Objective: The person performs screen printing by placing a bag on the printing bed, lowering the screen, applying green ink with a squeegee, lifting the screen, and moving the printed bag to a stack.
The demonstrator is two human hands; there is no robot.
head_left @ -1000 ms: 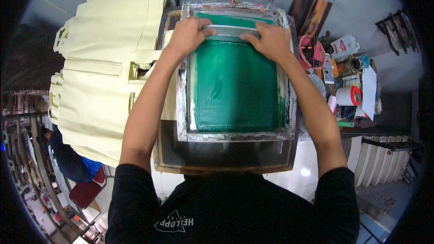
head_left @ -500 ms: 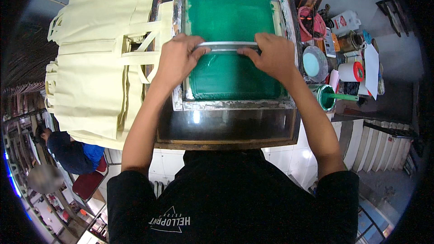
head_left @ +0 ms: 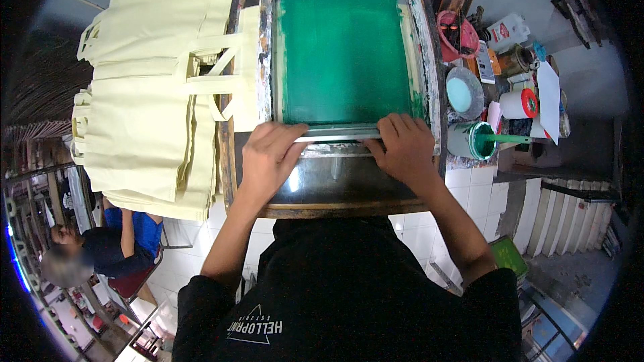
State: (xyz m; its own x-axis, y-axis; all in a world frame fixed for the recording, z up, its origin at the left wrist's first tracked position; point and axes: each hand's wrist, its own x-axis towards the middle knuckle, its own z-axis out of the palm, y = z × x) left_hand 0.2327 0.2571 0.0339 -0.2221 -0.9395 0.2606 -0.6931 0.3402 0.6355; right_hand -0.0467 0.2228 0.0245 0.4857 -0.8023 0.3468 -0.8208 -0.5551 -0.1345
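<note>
Both of my hands are closed on a long, pale-edged squeegee, which lies across the near end of a screen-printing frame. My left hand grips its left end and my right hand its right end, thumbs on the near side. Green ink covers the mesh beyond the squeegee. Under the frame, part of a cream fabric bag sticks out on the left. The squeegee's blade edge against the mesh is hidden.
A stack of cream tote bags lies left of the frame. A dark glossy board extends toward me. On the right stand a tub of green ink with a green-handled tool, a bowl and a phone. A person sits lower left.
Both hands have drawn the squeegee from the middle of the screen toward me, to the frame's near end. The seated person at lower left has shifted posture.
</note>
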